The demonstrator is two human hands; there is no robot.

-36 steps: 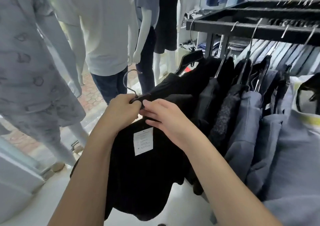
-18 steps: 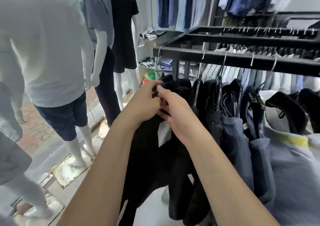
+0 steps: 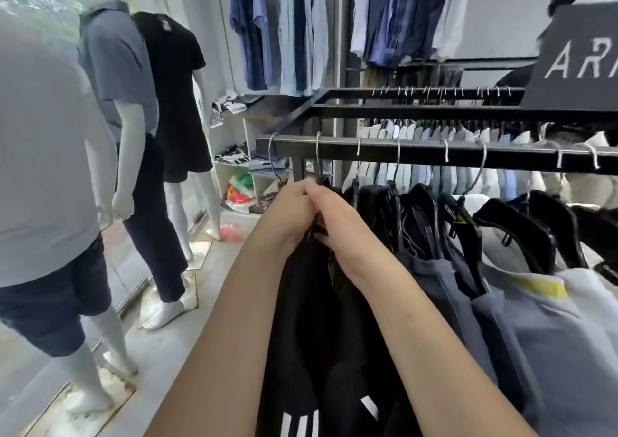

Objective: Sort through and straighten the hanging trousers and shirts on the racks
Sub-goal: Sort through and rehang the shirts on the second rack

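both hands are meeting at the top of a black garment (image 3: 321, 319) that is hanging at the left end of the front rail (image 3: 434, 152). the left hand (image 3: 284, 215) is curling around the garment's upper edge from the left, fingers clenched into the cloth, while the right hand (image 3: 341, 225) is pinching the same dark fabric from the right, its fingertips touching those of the left hand just below the rail. what the fingers are closing on underneath (a hanger or only cloth) i cannot tell, since the hands are covering it. a metal hook (image 3: 317, 155) is looping over the rail directly above the hands, and another hook (image 3: 272, 155) is sitting at the rail's very end, just to the left. the black garment is dropping straight down between the two forearms, with white stripes (image 3: 301, 420) showing near the bottom edge of the view. to its right, more dark pieces on black hangers (image 3: 458, 222) are crowding along the rail, followed by grey-blue trousers (image 3: 444, 289) and a pale garment with a yellow label (image 3: 548, 286). behind, a second rail (image 3: 418, 112) is carrying a tight row of light shirts (image 3: 434, 135). on the left, three mannequins (image 3: 133, 102) are standing on the floor (image 3: 187, 319) by the window.
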